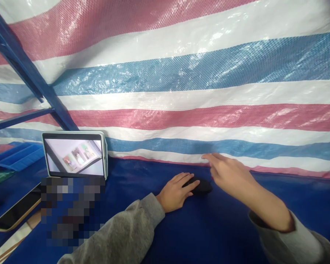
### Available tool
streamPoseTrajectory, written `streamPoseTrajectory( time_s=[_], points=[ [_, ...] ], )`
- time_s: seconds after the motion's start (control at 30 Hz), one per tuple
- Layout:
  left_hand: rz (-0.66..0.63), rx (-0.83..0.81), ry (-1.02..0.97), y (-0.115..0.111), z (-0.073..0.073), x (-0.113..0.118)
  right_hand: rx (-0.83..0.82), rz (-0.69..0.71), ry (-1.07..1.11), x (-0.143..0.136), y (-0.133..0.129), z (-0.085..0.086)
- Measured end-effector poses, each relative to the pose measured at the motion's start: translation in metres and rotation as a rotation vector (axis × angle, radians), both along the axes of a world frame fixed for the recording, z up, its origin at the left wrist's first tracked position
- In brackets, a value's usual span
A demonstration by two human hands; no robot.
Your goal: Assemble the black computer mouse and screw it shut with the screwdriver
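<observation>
My left hand (178, 192) rests on the blue tabletop with its fingers laid over the near-left side of a black, rounded object that looks like a computer mouse (203, 187). Part of the mouse is hidden under those fingers. Just right of it and a little higher, my right hand (229, 174) hovers with its index finger stretched out to the left. Its thumb sits lower, apart from the index finger, and the other fingers are partly hidden. I see nothing in that hand.
A tablet (74, 156) in a pale case stands at the left, its screen lit. Before it lie a phone (18, 207) and a pixelated patch. Blue trays (19, 156) sit at the far left beside a blue metal frame (33, 69). Striped plastic sheeting (181, 73) hangs behind the table (209, 234).
</observation>
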State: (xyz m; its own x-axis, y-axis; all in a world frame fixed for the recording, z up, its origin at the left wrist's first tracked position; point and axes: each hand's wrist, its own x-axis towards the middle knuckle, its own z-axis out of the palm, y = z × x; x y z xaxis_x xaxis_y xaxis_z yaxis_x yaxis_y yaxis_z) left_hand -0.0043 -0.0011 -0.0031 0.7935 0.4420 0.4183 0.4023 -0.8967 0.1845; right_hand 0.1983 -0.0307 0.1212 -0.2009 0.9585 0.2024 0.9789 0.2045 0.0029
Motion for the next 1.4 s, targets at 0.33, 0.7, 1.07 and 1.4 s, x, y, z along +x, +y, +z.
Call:
streamPoseTrajectory(
  time_s=[0.33,0.7,1.07,1.4],
  points=[
    [0.001,0.030,-0.002,-0.001,0.001,0.000,-0.060,0.070,0.098,-0.005,0.001,-0.003],
    [-0.005,0.003,0.005,-0.001,0.001,0.000,-0.027,0.016,-0.040,-0.002,-0.001,0.001],
    [-0.009,0.014,0.009,-0.001,0.001,0.000,-0.022,0.008,-0.029,-0.002,-0.003,0.003],
    [-0.006,0.005,0.000,0.000,0.000,0.000,-0.054,0.065,0.041,-0.003,-0.004,0.004]
  ],
)
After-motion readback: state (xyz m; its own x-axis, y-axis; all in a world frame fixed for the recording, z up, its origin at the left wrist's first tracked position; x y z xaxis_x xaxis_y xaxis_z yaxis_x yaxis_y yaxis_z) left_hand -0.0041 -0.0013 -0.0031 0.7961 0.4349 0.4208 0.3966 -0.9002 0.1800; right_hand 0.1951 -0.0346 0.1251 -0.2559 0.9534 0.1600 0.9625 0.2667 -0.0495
